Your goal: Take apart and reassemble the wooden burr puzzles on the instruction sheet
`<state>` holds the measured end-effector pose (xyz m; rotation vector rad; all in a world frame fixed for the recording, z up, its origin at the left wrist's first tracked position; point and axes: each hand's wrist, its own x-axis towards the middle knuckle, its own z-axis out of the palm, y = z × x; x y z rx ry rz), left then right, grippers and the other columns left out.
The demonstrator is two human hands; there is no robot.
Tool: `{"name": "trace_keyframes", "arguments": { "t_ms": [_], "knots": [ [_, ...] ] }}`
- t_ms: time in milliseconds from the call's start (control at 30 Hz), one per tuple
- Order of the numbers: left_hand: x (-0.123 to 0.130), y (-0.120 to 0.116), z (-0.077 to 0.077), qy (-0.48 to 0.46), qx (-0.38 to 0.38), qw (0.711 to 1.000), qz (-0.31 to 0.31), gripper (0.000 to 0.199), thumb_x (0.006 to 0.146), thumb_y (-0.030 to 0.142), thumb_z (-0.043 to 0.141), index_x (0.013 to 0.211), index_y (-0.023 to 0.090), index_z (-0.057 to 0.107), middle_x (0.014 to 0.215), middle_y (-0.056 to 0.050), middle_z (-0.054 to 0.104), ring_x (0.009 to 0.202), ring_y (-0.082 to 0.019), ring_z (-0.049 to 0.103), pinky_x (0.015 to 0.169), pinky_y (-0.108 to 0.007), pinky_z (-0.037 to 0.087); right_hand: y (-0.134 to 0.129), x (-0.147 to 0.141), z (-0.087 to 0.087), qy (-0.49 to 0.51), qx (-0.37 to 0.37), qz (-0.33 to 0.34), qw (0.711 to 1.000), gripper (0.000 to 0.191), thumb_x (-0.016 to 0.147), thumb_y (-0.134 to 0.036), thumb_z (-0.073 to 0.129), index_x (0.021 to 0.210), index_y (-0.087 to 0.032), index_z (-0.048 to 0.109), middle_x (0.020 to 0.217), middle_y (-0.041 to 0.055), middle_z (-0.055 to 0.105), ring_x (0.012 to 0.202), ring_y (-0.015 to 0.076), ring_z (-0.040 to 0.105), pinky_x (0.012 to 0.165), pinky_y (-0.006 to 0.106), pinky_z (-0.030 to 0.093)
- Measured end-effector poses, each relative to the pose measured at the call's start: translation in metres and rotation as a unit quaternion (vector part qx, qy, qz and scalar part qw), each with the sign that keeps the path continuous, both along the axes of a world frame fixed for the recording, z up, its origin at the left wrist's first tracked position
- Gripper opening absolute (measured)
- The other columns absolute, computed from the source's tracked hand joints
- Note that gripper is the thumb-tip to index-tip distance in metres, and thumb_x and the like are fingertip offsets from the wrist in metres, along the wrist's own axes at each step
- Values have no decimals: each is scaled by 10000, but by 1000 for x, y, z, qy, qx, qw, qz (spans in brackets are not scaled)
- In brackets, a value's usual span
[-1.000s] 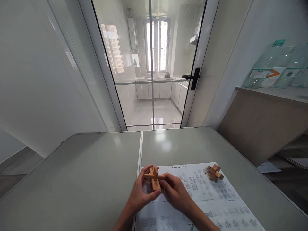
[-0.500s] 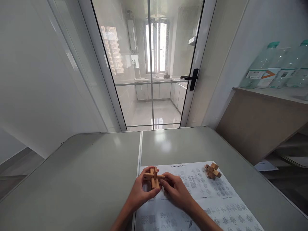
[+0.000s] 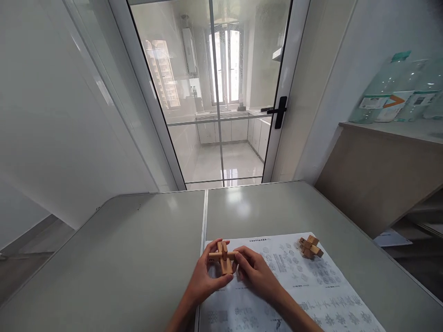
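Note:
Between my two hands, a wooden interlocking puzzle (image 3: 225, 263) of crossed bars is held just above a printed sheet. My left hand (image 3: 206, 277) wraps around its left side, thumb along the near end and fingers behind. My right hand (image 3: 255, 272) pinches the tip of the bar that sticks out to the right. Under both hands lies the instruction sheet (image 3: 294, 295), covered in small grey diagrams. A second wooden puzzle (image 3: 310, 247), also made of crossed blocks, rests on the sheet's far right corner.
The grey-green table (image 3: 138, 258) has a pale seam down its middle. Past its far edge stands a glass door with a black handle (image 3: 278, 112). On the right, plastic bottles (image 3: 375, 99) stand on a shelf (image 3: 391, 131).
The held puzzle has turned slightly in my hands, its crossbar now more level. The whole view has shifted a little. The second puzzle stays in place on the sheet.

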<state>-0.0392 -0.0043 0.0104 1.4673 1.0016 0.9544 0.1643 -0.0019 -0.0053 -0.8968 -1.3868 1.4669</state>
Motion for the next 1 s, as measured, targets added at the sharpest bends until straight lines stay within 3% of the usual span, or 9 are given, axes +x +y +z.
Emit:
{"name": "trace_keyframes", "arguments": {
  "t_ms": [733, 900, 1000],
  "knots": [
    [-1, -1, -3, -30, -9, 999, 14, 879, 695, 334, 897, 1456, 266, 462, 1532, -156, 525, 1375, -354, 547, 1172, -499, 424, 6, 1, -14, 65, -55, 0, 996, 431, 968, -608, 624, 1028, -183, 667, 769, 15, 651, 553, 96, 483, 536, 244, 372],
    [-1, -1, -4, -63, -25, 998, 11, 907, 689, 442, 903, 1457, 250, 461, 1504, -172, 536, 1351, -365, 556, 1150, -491, 440, 2, 2, -10, 19, -27, -4, 999, 398, 979, -577, 622, 998, -183, 673, 783, 26, 674, 569, 109, 510, 553, 250, 391],
    [-2, 0, -4, -53, -33, 998, 2, 939, 684, 476, 902, 1474, 235, 455, 1444, -165, 575, 1350, -360, 549, 1146, -461, 437, -2, 2, -7, -44, 22, -12, 999, 374, 1000, -542, 600, 950, -179, 678, 689, -1, 631, 567, 118, 510, 566, 254, 381]
  ]
}}
